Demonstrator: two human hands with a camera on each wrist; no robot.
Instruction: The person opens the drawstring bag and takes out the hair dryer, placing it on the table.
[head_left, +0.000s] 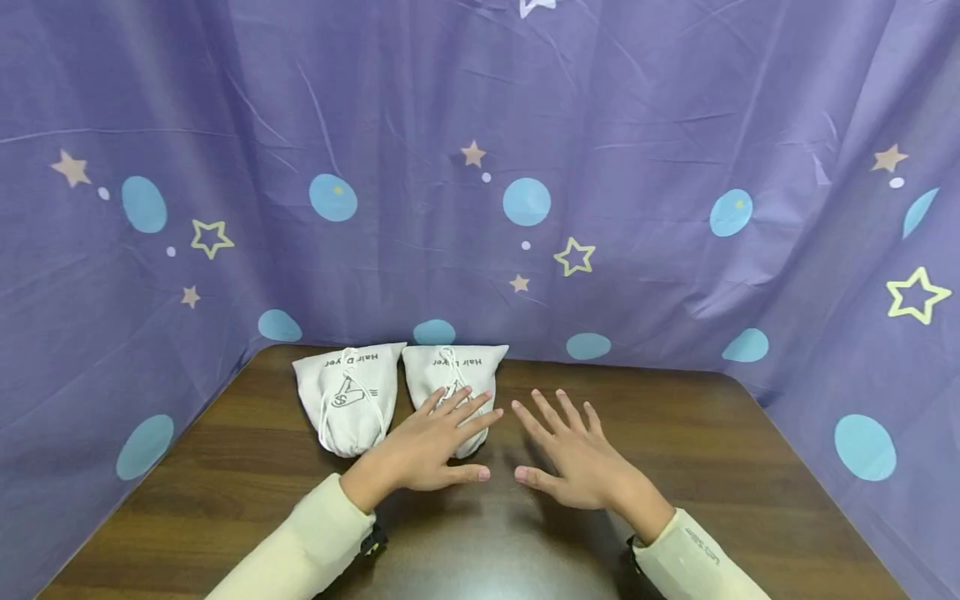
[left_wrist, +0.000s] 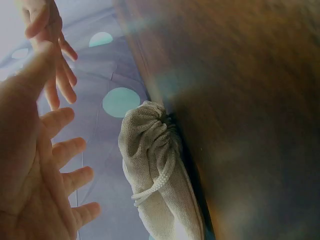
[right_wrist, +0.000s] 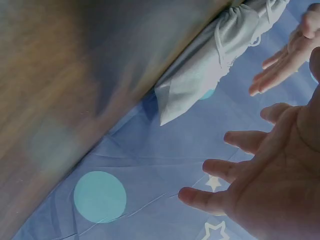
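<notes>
Two pale drawstring bags printed "Hair Dryer" lie side by side at the back of the table, the left bag (head_left: 348, 400) in full view. My left hand (head_left: 431, 446) hovers with spread fingers and overlaps the right bag (head_left: 480, 367) in the head view. In the left wrist view, a bag (left_wrist: 155, 165) with its gathered end and white cord sits beyond that hand's fingers. My right hand (head_left: 581, 462) is held over the table to the right of the bags, palm down, fingers spread. Neither hand holds anything. The bags' contents are hidden.
The brown wooden table (head_left: 675, 433) has rounded back corners. A purple curtain (head_left: 637, 167) with stars and blue dots hangs close behind its back edge and along both sides. Pale sleeves (head_left: 307, 542) cover both forearms, with a dark band at each wrist.
</notes>
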